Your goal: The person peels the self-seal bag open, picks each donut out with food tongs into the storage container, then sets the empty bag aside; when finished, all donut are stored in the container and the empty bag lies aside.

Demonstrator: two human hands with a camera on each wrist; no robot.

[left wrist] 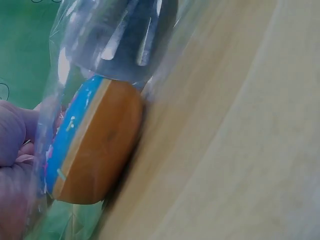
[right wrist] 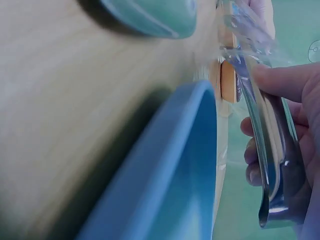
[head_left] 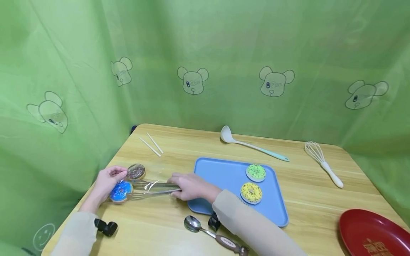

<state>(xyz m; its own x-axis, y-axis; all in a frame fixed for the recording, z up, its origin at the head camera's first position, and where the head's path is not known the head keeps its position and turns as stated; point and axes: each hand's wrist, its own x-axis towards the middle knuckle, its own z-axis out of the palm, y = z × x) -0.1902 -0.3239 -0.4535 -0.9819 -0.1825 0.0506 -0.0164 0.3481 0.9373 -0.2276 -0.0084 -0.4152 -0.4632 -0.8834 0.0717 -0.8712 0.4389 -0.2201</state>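
Note:
My left hand (head_left: 105, 183) pinches a clear plastic bag (left wrist: 55, 75) beside the blue-iced toy donut (head_left: 121, 192). In the left wrist view that donut stands tilted inside the bag, its tan base showing. My right hand (head_left: 191, 185) grips metal tongs (right wrist: 270, 130), which point left toward the donuts. The tong tips (left wrist: 125, 45) sit against the blue donut's edge, within the clear plastic. A chocolate-brown donut (head_left: 136, 171) lies just behind the blue one; whether it is inside the bag I cannot tell.
A blue tray (head_left: 217, 169) holds a green donut (head_left: 256, 172) and a yellow donut (head_left: 251, 193). A spoon (head_left: 193, 224) lies in front. Farther back are white sticks (head_left: 150, 147) and a ladle (head_left: 227, 135). To the right lie a whisk (head_left: 326, 167) and a red plate (head_left: 368, 224).

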